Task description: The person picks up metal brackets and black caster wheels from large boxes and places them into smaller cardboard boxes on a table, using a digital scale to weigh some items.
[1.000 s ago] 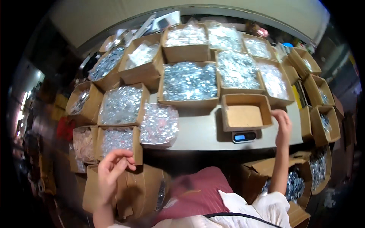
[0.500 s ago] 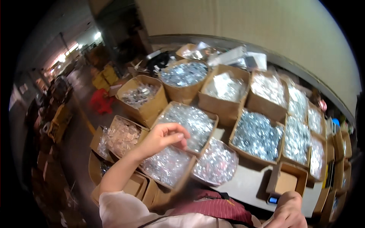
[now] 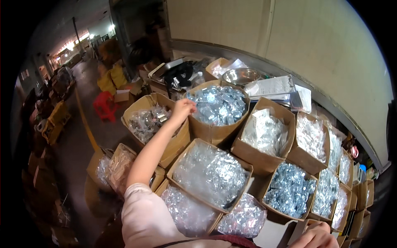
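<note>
My left hand (image 3: 182, 110) reaches out over the near-left rim of a cardboard box of shiny bluish clear packets (image 3: 221, 103). Its fingers are curled together at the edge of those packets; whether a packet is pinched in them is too small to tell. Beside the wrist stands a box of silvery small bagged parts (image 3: 149, 123). At the lower right, my right hand (image 3: 316, 237) is closed near a small cardboard box (image 3: 298, 229). Its fingertips face away, so anything held there is hidden.
More cardboard boxes of clear bags cover the table, including a large near one (image 3: 211, 173) and one of dark bluish bags (image 3: 289, 190). A metal bowl (image 3: 241, 76) and papers (image 3: 271, 86) lie behind. A red stool (image 3: 104, 106) stands on the floor at left.
My left hand has moved forward from above the middle box to the bluish packets' box, the arm stretching out. The view has shifted, and the right hand stays low at the right.
</note>
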The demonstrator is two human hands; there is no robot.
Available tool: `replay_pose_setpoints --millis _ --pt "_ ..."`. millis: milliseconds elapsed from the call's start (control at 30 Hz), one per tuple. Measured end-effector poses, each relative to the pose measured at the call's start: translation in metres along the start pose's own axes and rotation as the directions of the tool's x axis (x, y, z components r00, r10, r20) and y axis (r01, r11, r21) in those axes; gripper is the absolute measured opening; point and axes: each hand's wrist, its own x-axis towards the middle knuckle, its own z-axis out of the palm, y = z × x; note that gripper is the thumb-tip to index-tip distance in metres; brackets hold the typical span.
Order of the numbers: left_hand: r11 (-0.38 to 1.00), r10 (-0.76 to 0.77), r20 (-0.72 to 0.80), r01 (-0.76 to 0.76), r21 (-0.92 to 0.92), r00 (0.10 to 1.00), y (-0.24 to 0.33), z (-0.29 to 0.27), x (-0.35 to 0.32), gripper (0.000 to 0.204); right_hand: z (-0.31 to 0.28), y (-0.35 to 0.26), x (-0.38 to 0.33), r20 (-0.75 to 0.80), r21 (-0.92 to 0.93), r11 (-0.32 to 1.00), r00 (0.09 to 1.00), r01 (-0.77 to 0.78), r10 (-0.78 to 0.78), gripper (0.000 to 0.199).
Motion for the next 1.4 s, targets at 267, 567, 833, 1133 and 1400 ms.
replay_pose_setpoints --millis 267,567,833,1133,1400 --pt "0.665 0.333 -0.041 -0.204 0.718 0.942 -0.049 0.043 0.128 0.043 -0.035 0.034 -0.017 0.128 -0.171 0.892 0.889 -0.418 0.44 0.036" --pt "0.329 0.077 -0.076 0.046 0.943 0.994 -0.024 0.093 0.156 0.045 -0.072 0.063 -0.104 -0.27 -0.278 0.609 0.668 -0.743 0.693 0.024" --pt "0.966 0.25 -0.282 -0.217 0.143 0.926 -0.036 0.064 0.172 0.028 -0.118 0.093 -0.149 -0.556 0.317 0.283 0.064 -0.905 0.829 0.024" --pt "0.552 -0.186 0.262 0.321 -0.769 0.947 0.03 0.064 0.126 0.017 -0.196 0.182 -0.192 -0.676 0.122 0.15 0.028 -0.981 0.736 0.023" --pt "0.675 -0.292 0.605 0.607 -0.419 0.741 0.09 0.131 0.013 0.023 -0.204 0.265 -0.244 -0.462 -0.673 -0.326 0.033 -0.664 0.886 0.055"
